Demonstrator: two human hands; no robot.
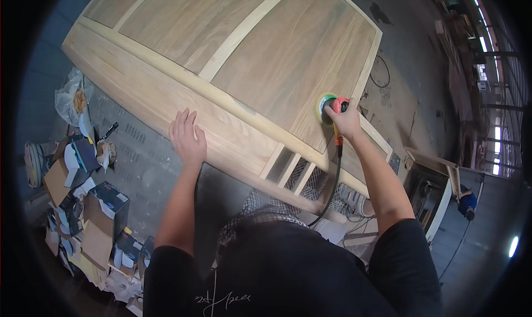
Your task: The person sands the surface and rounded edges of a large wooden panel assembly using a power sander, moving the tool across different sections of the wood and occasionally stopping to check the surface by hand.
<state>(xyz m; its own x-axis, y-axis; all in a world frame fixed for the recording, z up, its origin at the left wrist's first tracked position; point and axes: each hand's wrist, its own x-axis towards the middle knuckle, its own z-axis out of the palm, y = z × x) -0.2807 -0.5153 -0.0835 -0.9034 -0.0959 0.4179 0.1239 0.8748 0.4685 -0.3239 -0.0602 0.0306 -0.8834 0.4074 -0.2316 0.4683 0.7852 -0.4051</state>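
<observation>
A large wooden furniture panel [266, 68] with pale frame strips and browner inset boards lies before me. My right hand [347, 117] grips a pneumatic orbital sander [340, 105], red and black on top, whose round green-edged pad rests on the inset board near the panel's right edge. From the sander's orange fitting a black air hose [336, 184] runs down towards my waist. My left hand [188, 138] lies with fingers apart on the wide near rail [232, 138], at its outer edge, and holds nothing. Short slats [289, 170] with gaps between them join the rail at the lower right.
Opened cardboard boxes [99, 234] and a clear plastic bag [68, 99] are piled at the left. White buckets [355, 200] and cables are by the panel's lower right. A wooden cabinet piece [428, 188] stands farther right, near another person [468, 203] in blue.
</observation>
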